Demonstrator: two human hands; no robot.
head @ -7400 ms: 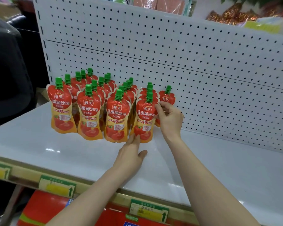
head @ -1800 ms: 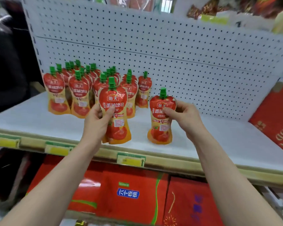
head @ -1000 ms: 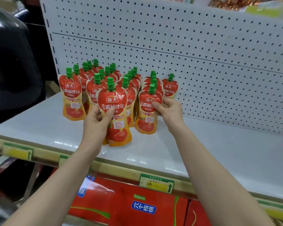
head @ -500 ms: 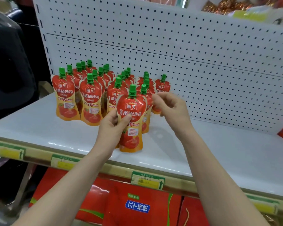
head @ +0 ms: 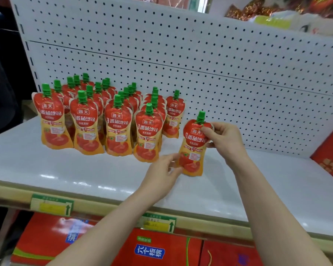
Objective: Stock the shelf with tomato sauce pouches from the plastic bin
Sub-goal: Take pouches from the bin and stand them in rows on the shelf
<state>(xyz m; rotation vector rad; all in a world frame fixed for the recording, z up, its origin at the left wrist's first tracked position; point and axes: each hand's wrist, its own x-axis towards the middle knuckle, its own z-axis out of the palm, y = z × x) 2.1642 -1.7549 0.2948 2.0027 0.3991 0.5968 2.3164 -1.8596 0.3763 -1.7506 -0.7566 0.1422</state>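
Your right fingers [head: 207, 129] pinch the pouch [head: 193, 148] at its shoulder, and your left fingers [head: 173, 158] pinch its lower edge. It stands upright low over the shelf [head: 81, 170], at 3 o'clock of the front row [head: 118, 129]. You look to be placing it: next, set it beside the row's end and let go.

Bright diffuse overhead light, glare streaks on the white shelf [head: 65, 169] near its front edge, only faint shadows, wide-angle bowing of the pegboard [head: 219, 64] toward frame edges, left hand [head: 161, 177] slightly motion-blurred.
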